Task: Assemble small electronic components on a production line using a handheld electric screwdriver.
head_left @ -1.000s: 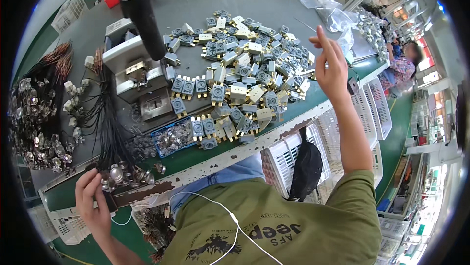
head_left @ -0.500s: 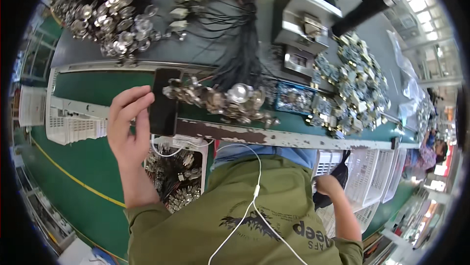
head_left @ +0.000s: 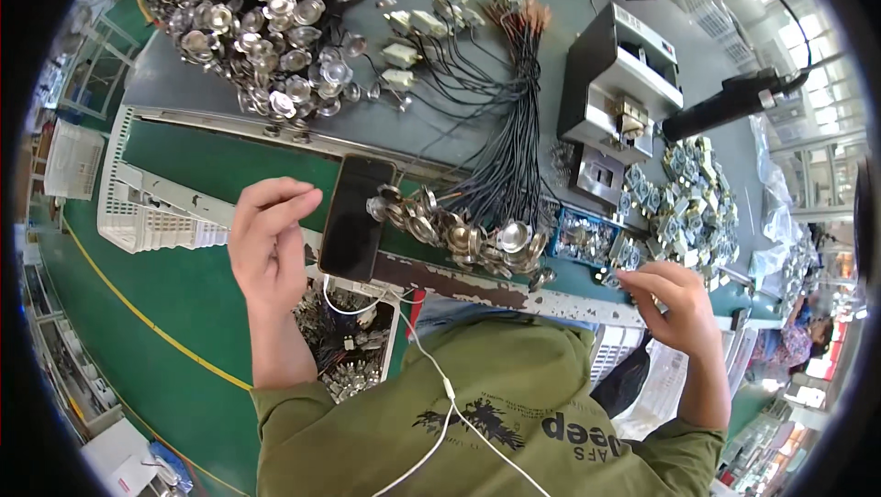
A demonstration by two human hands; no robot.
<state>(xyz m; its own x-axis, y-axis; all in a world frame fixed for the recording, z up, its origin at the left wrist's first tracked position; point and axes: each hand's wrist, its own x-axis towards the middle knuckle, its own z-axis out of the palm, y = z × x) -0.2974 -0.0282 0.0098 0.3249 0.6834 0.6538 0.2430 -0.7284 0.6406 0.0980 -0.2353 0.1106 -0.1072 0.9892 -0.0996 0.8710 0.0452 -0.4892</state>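
My left hand [head_left: 271, 245] is raised beside the dark phone [head_left: 356, 220] at the table's front edge, fingers bent and apart, with nothing visible in them. To the right, my right hand [head_left: 677, 306] has its fingertips together at the near edge of a pile of small grey-and-white parts with metal tabs [head_left: 693, 208]. What they pinch is too small to make out. Between my hands lies a bundle of black wires [head_left: 514, 157], its round metal caps [head_left: 512, 238] toward me and copper-coloured ends away. A blue tray [head_left: 585, 238] of small metal pieces sits beside the caps.
A grey metal bench device [head_left: 619, 84] stands behind the tray, with a black cylindrical tool [head_left: 734, 104] to its right. Many metal-capped wires [head_left: 275, 47] are heaped at the far left. White earphone cable [head_left: 448, 387] hangs down my shirt. A crate of parts [head_left: 353, 341] is below the edge.
My right hand has come up from below the table edge to the pile of small parts. My left hand stays near the phone. The view has shifted, so the bench appears further right.
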